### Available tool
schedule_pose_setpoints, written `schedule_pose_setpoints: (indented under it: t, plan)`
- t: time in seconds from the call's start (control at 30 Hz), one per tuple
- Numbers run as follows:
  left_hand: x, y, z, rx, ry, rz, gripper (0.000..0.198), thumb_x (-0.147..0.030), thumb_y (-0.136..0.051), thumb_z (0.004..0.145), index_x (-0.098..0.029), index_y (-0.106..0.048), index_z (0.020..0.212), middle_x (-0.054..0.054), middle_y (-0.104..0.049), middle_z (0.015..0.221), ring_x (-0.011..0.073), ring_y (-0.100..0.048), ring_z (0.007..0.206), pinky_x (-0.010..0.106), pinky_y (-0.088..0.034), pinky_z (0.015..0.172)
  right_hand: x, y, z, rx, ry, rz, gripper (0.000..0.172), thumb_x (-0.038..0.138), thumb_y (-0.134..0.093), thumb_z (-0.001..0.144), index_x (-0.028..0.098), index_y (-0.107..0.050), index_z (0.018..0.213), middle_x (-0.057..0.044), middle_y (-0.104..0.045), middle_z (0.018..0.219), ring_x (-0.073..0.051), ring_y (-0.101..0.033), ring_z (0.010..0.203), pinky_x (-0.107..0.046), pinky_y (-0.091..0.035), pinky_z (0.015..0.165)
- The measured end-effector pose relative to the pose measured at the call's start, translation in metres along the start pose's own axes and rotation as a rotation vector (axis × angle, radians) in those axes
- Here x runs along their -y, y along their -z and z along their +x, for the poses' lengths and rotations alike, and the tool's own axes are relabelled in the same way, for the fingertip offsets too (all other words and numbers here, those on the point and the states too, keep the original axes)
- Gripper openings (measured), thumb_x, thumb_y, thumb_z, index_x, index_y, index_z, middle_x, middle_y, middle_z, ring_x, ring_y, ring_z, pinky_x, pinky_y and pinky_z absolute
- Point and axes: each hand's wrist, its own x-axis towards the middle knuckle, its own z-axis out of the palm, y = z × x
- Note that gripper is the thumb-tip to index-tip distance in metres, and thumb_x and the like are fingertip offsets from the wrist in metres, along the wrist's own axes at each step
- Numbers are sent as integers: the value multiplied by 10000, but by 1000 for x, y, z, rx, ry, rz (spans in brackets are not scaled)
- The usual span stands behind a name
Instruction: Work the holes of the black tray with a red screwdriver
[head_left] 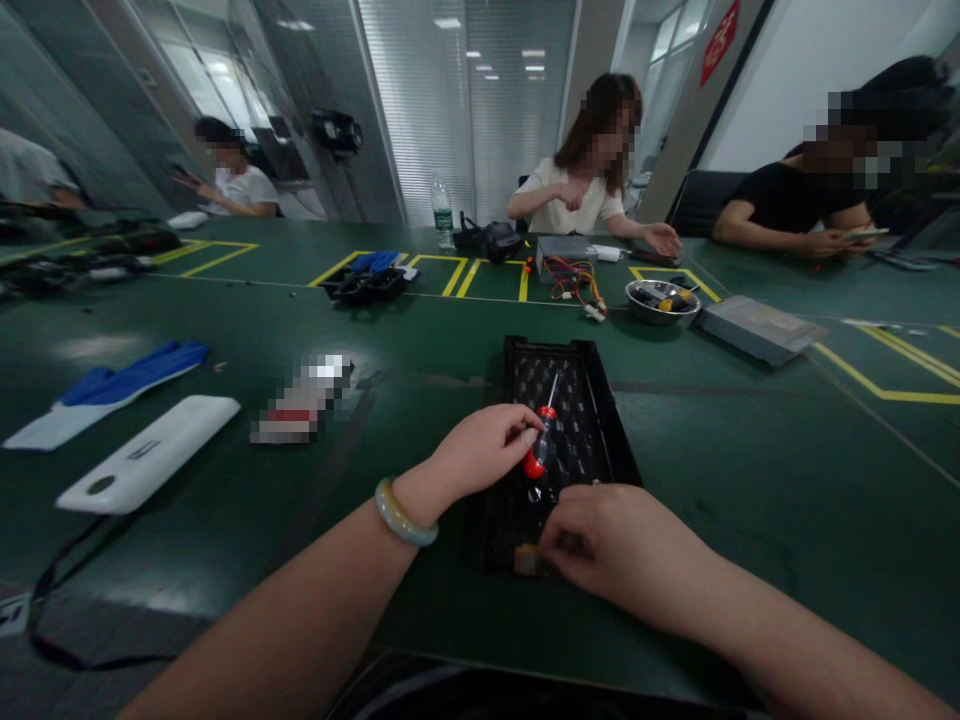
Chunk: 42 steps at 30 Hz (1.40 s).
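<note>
A black rectangular tray (619,440) with a studded floor lies in front of me on the green table. My left hand (487,445) reaches in over its left wall, wearing a bangle on the wrist. Thumb and fingers close on the handle of a screwdriver (538,455), red and black, with its metal shaft pointing away from me. Over the tray's near right part, my right hand (611,535) is curled with fingertips together; whatever they pinch is hidden. Beside those fingertips, at the near end, shows a small orange-brown piece (526,559). Several small shiny bits lie in the tray.
To the left are a blue-and-white glove (127,385), a white case (150,455) with a strap, and a blurred-out flat object (304,400). Farther back stand a metal bowl (662,302), a grey box (761,328), wired hardware (566,258) and a bottle (442,215). Several people sit beyond.
</note>
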Motion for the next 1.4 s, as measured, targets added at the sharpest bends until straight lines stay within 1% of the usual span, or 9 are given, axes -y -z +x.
schedule_pose_setpoints:
  t: [0.33, 0.57, 0.7, 0.77, 0.87, 0.97, 1.07, 1.2, 1.4]
  plan:
    - [-1, 0, 1, 5, 5, 1, 212, -287, -588, 1035, -245, -760, 1151, 30, -796, 1188, 234, -733, 1078, 383, -567, 937, -1, -3, 2, 65, 91, -52, 151, 208, -650, 933, 249, -793, 962, 7, -805, 1010, -194, -726, 942, -345, -470, 872]
    - [-2, 1, 0, 13, 10, 7, 221, -294, -579, 1037, -240, -758, 1155, 34, -793, 1174, 232, -737, 1063, 375, -574, 918, -2, -2, 2, 30, 38, 0, 137, 191, -706, 871, 255, -814, 923, 12, -809, 959, -171, -726, 881, -302, -463, 800]
    - [-3, 2, 0, 17, 11, 9, 221, -292, -576, 1040, -240, -757, 1154, 34, -792, 1186, 235, -732, 1085, 384, -572, 948, -3, 9, 1, 39, 76, 40, 142, 252, -697, 943, 289, -833, 964, 26, -822, 975, -159, -743, 891, -297, -500, 812]
    - [-3, 4, -1, 20, 7, 11, 226, -299, -566, 1050, -235, -754, 1157, 39, -791, 1196, 238, -728, 1104, 393, -565, 977, -9, 16, 3, -55, 31, 49, 174, 307, -655, 997, 297, -829, 1001, 22, -826, 1003, -171, -754, 922, -320, -537, 842]
    - [-3, 6, -2, 28, -9, 13, 257, -325, -524, 1081, -235, -746, 1176, 35, -795, 1195, 237, -732, 1101, 397, -555, 988, -26, 23, 12, -329, -86, -71, 290, 315, -538, 1061, 280, -788, 1204, -38, -802, 1188, -238, -761, 1051, -429, -594, 945]
    - [-4, 6, -3, 23, -23, 17, 290, -350, -472, 1112, -242, -724, 1207, 29, -801, 1165, 233, -743, 1066, 386, -549, 949, -43, 19, 23, -462, -23, -243, 439, 235, -468, 1074, 254, -650, 1472, -97, -703, 1463, -290, -703, 1288, -529, -572, 1122]
    - [-4, 4, -3, 7, -37, 29, 287, -345, -438, 1126, -229, -692, 1193, 30, -791, 1099, 224, -743, 1018, 374, -542, 919, -54, 10, 30, -392, 163, -347, 559, 151, -437, 1061, 222, -496, 1613, -100, -589, 1636, -285, -603, 1460, -525, -532, 1211]
    - [-3, 5, -3, -28, -54, 73, 196, -303, -497, 1087, -209, -660, 1142, 44, -756, 1086, 223, -706, 1005, 372, -528, 904, -58, 6, 32, -341, 230, -409, 626, 108, -435, 1050, 234, -414, 1662, -111, -652, 1565, -274, -630, 1421, -528, -544, 1181]
    - [-6, 23, -15, 66, -157, 285, 101, -312, -711, 945, -247, -785, 925, 55, -672, 1103, 297, -587, 1145, 492, -406, 1034, -60, 13, 29, -315, 238, -470, 504, 107, -493, 1030, 313, -675, 1452, -88, -681, 1513, -291, -669, 1351, -523, -553, 1121]
